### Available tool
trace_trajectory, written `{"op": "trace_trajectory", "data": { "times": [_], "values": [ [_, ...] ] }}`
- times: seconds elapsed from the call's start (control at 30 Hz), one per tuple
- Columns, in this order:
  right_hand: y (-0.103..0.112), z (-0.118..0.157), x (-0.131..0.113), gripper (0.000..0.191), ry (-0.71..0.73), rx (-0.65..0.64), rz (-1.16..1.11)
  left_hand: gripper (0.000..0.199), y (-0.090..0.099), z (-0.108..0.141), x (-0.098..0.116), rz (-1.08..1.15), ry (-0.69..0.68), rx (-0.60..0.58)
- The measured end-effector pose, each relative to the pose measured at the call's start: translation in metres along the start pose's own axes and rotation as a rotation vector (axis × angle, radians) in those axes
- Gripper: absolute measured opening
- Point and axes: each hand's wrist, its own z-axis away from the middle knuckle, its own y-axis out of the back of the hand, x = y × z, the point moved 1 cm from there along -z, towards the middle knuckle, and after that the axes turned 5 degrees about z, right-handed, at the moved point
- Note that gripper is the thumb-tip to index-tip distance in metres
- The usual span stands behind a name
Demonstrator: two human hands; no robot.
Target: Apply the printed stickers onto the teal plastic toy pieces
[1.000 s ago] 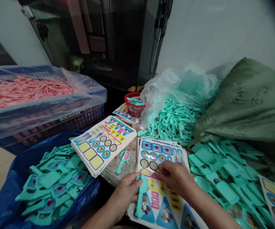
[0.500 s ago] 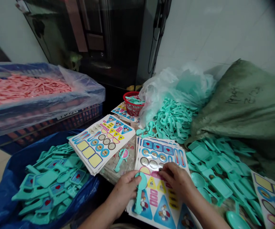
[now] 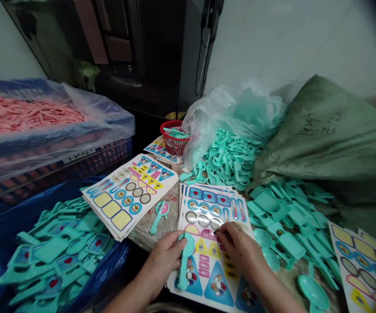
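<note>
My left hand (image 3: 163,263) grips a teal plastic toy mirror (image 3: 184,261) with a round head and long handle, holding it upright against the sticker sheets. My right hand (image 3: 240,250) rests on a stack of printed sticker sheets (image 3: 214,261), its fingertips pinched near a row of round silver stickers. A small dark tip shows at those fingers, too small to identify. Left of the stack lies a finished toy mirror (image 3: 159,216) with a pink-and-teal sticker. Beyond it sits a second stack of sticker sheets (image 3: 129,195).
A blue-lined bin of teal pieces with heart stickers (image 3: 54,248) stands at left, below a plastic-covered crate of pink parts (image 3: 28,117). Behind are a red basket (image 3: 174,139), a plastic bag (image 3: 220,117), loose teal parts (image 3: 223,158), and a green sack (image 3: 321,143).
The whole scene has slid left and slightly up in view as my head turns. My hands stay at the sheet, with the left still holding the teal toy mirror.
</note>
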Motion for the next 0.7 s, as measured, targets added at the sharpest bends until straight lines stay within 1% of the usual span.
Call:
{"op": "trace_trajectory", "data": {
  "times": [0.13,0.3,0.37,0.6,0.7],
  "values": [
    [-0.002,0.005,-0.006,0.020,-0.084,-0.013,-0.006,0.033,-0.001,0.001,0.000,-0.004,0.007,0.015],
    [-0.002,0.004,-0.002,0.018,-0.053,-0.057,-0.029,0.034,-0.003,0.001,-0.002,-0.006,-0.003,0.052],
    [-0.001,0.003,-0.001,0.019,-0.050,-0.055,-0.054,0.034,-0.003,0.001,-0.002,-0.003,-0.004,0.063],
    [-0.003,-0.001,0.002,0.019,-0.141,-0.043,-0.123,0.035,-0.004,0.001,0.001,0.004,0.001,0.065],
    [-0.006,-0.004,0.005,0.024,-0.140,-0.040,-0.176,0.036,-0.003,-0.001,-0.001,0.004,-0.009,0.060]
  ]
}}
